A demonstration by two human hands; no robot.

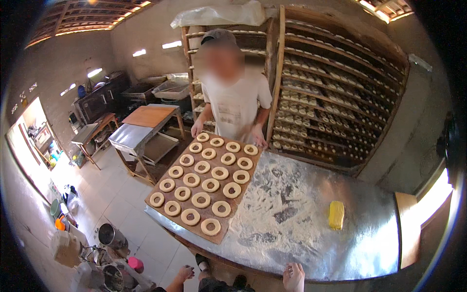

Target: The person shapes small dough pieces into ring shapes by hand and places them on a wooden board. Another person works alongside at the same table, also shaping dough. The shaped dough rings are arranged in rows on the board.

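Low in the view, my left hand (185,273) hangs over the floor in front of the table, its fingers curled in with nothing seen in them. My right hand (293,277) is at the near edge of the metal table (360,243), fingers stretched out and holding nothing. On the table's left part lies a brown board (224,225) bearing rows of pale dough rings (201,200). Across from me a person (236,102) in a light shirt has both hands at the board's far corners. White flour (272,209) is smeared over the metal to the board's right.
A yellow block-shaped package (336,215) lies on the table's right side. Behind the person, tall wooden racks (279,73) hold many trays of dough pieces. A smaller table (138,127) stands at the left. Pots (112,235) and containers crowd the lower-left floor.
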